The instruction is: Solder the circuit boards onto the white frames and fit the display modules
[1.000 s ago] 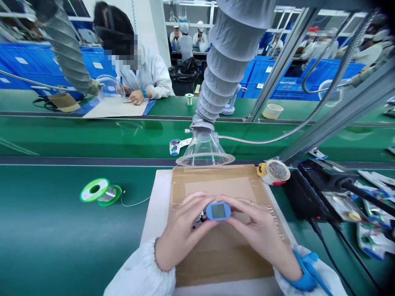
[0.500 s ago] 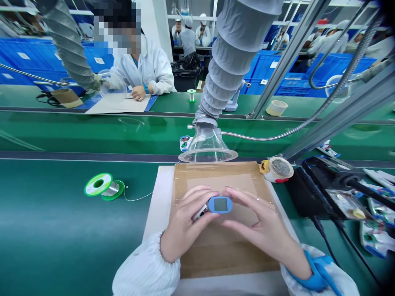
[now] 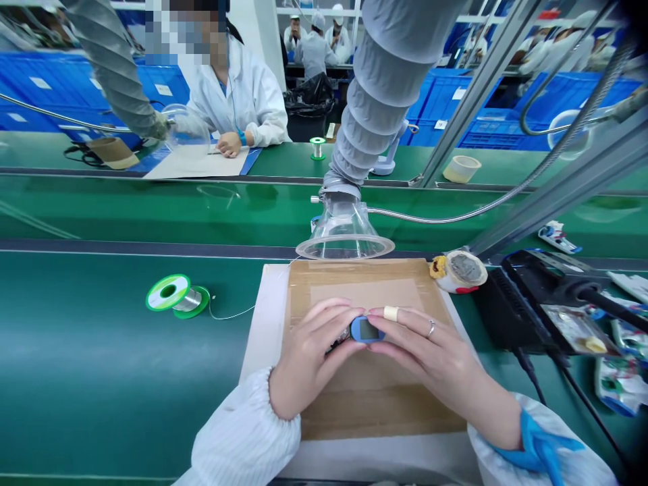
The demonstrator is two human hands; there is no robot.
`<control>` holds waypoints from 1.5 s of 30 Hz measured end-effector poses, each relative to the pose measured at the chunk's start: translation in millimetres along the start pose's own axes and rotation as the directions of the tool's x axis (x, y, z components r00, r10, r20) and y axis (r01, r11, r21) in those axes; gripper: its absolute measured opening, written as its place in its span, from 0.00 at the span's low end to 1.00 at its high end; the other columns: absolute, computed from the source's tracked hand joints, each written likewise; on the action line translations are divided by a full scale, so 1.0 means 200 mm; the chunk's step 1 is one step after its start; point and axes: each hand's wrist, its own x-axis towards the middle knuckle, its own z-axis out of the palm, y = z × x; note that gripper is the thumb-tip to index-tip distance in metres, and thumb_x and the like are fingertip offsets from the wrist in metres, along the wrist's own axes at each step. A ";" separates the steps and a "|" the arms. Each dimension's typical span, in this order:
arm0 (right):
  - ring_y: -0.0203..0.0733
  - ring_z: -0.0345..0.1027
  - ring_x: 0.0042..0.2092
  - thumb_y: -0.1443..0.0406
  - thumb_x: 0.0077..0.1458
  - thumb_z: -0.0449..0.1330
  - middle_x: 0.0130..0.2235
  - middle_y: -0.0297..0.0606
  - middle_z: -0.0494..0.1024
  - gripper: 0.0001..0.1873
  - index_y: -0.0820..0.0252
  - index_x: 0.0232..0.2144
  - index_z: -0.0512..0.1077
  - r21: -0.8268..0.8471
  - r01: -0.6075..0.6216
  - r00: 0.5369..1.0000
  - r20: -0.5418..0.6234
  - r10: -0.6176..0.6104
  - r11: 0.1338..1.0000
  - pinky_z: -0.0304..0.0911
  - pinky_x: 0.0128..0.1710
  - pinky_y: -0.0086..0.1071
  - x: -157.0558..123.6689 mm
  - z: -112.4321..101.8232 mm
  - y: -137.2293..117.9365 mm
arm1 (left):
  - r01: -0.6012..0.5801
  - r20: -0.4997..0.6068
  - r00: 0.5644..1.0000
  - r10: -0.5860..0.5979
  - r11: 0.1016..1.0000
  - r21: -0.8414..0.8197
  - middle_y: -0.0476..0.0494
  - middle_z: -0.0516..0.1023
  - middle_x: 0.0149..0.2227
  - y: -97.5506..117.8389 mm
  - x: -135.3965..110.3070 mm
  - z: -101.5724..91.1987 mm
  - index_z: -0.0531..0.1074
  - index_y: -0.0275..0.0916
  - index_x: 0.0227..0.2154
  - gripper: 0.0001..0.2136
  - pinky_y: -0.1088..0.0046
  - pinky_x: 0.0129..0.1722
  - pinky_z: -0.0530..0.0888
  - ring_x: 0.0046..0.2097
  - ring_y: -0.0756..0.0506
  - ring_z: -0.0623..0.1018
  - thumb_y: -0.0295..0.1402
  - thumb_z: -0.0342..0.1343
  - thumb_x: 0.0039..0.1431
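Note:
A small blue device with a grey screen (image 3: 365,329) is held between both my hands over a brown cardboard mat (image 3: 369,398). My left hand (image 3: 308,354) curls its fingers round the device's left end, where a dark part sticks out. My right hand (image 3: 430,358) pinches the right end; a ring sits on one finger and a beige bandage on another fingertip. Both wrists wear white sleeves, the right one with a blue strap.
A clear fume-hood funnel (image 3: 345,236) on a grey hose hangs just beyond the mat. A green solder spool (image 3: 172,295) lies left. A round tin (image 3: 463,270), a black soldering station (image 3: 526,304) and loose parts (image 3: 617,378) lie right. A person in white (image 3: 237,101) works across the belt.
My hands have closed further round the blue device and tilted it, so less of the screen shows. The view has shifted slightly, and the item on the belt behind the funnel has slid out of sight.

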 end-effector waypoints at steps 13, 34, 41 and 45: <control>0.43 0.80 0.53 0.72 0.62 0.67 0.54 0.40 0.83 0.32 0.52 0.65 0.68 0.108 0.034 0.999 -0.043 -0.030 0.994 0.79 0.57 0.39 -0.01 0.00 0.03 | 0.048 -0.004 0.999 -0.048 0.998 -0.046 0.39 0.81 0.52 0.01 -0.01 0.02 0.73 0.39 0.57 0.15 0.58 0.57 0.77 0.56 0.40 0.78 0.34 0.60 0.70; 0.38 0.81 0.44 0.70 0.65 0.64 0.43 0.36 0.84 0.10 0.55 0.48 0.75 0.127 -0.084 0.994 -0.055 0.092 0.988 0.79 0.47 0.30 0.01 -0.02 0.02 | -0.093 0.010 0.996 0.093 0.981 0.170 0.39 0.82 0.51 0.06 -0.01 0.03 0.71 0.33 0.56 0.15 0.57 0.55 0.79 0.55 0.39 0.77 0.32 0.59 0.71; 0.42 0.77 0.53 0.66 0.72 0.54 0.48 0.44 0.76 0.05 0.55 0.40 0.70 0.077 -0.108 0.992 0.081 0.101 0.991 0.78 0.49 0.35 0.03 -0.03 -0.02 | -0.037 0.014 0.999 0.035 0.993 0.112 0.39 0.82 0.51 0.06 -0.01 0.04 0.72 0.35 0.55 0.13 0.59 0.57 0.78 0.55 0.39 0.78 0.32 0.58 0.71; 0.41 0.69 0.63 0.63 0.70 0.59 0.57 0.48 0.73 0.10 0.58 0.52 0.71 0.096 -0.004 0.999 0.040 0.000 0.995 0.73 0.60 0.35 -0.01 -0.03 -0.03 | 0.083 -0.012 0.996 -0.084 0.994 -0.071 0.38 0.81 0.52 0.05 0.00 0.03 0.73 0.38 0.56 0.13 0.64 0.55 0.78 0.54 0.42 0.80 0.33 0.57 0.72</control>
